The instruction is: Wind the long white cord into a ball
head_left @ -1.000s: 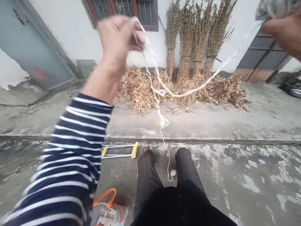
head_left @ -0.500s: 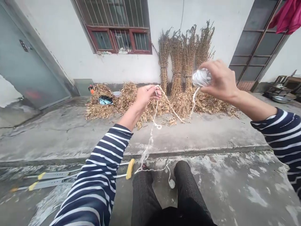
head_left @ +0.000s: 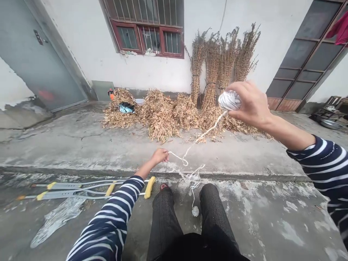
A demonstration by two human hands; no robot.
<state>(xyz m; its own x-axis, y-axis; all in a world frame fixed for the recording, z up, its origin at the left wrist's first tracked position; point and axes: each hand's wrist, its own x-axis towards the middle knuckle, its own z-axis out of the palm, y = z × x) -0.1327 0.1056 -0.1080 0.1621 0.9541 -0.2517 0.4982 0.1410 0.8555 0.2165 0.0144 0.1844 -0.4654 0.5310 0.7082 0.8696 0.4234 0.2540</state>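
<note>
My right hand (head_left: 250, 103) is raised and closed around a ball of white yarn (head_left: 230, 100). From that ball a strand of white yarn (head_left: 202, 136) runs down and left, with a small loop partway, to my left hand (head_left: 160, 156). The left hand is lower, its fingertips pinched on the strand. More loose yarn, blurred by motion, hangs in the air near my knees. It leads down to a smaller ball of yarn (head_left: 195, 211) on the ground between my legs.
Two crutches (head_left: 78, 190) with yellow grips lie at the left beside a clear plastic sheet (head_left: 58, 219). A low concrete step (head_left: 108, 168) crosses ahead. Heaps of dry stalks (head_left: 163, 116) lie along the wall, and tied bundles (head_left: 212, 72) lean upright against it.
My left hand has dropped from chest height toward my knees, still pinching yarn. The strand to the right hand's ball is straighter, and the loose yarn has swung right. My right hand is slightly lower.
</note>
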